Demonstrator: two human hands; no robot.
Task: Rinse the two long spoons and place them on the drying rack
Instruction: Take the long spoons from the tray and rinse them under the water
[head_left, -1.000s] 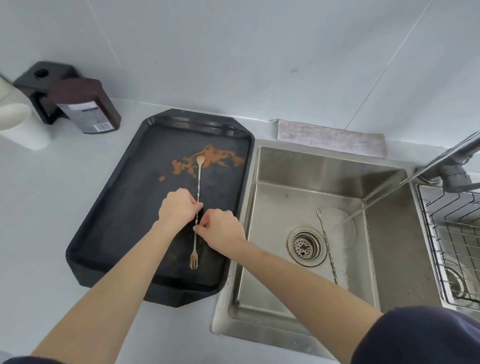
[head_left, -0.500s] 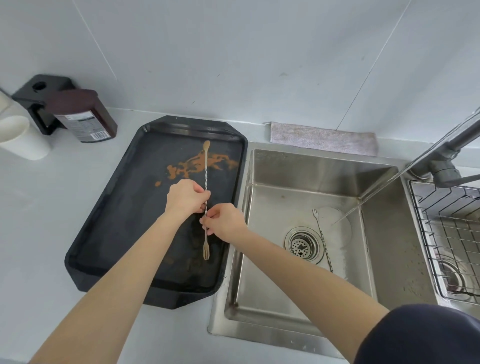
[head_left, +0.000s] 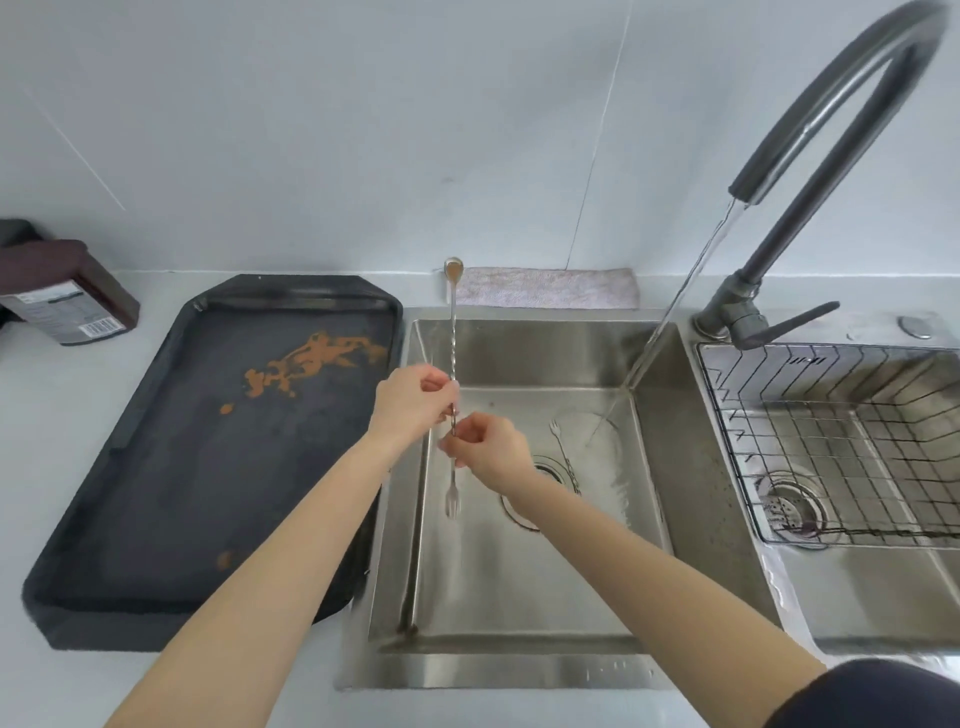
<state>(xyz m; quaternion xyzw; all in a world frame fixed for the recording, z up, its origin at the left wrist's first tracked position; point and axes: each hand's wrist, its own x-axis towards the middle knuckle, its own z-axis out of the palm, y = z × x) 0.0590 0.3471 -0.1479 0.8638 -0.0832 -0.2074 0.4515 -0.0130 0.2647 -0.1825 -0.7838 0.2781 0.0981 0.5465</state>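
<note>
No readable words anywhere. Only a barcode and blurred, illegible print lines on the white label of the brown bottle (head_left: 67, 304) at nine o'clock. Faint embossed marks on the sink (head_left: 519, 670) front rim at six o'clock, unreadable.

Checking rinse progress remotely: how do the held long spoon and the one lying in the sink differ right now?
The held spoon is in the air, pinched by the left hand and right hand, clear of the water stream. The sink spoon lies untouched on the basin floor beside the drain, next to where the stream lands. The held spoon shows its bowl; the sink spoon's bowl end is hidden by the right arm. Both have twisted stems and forked ends.
</note>
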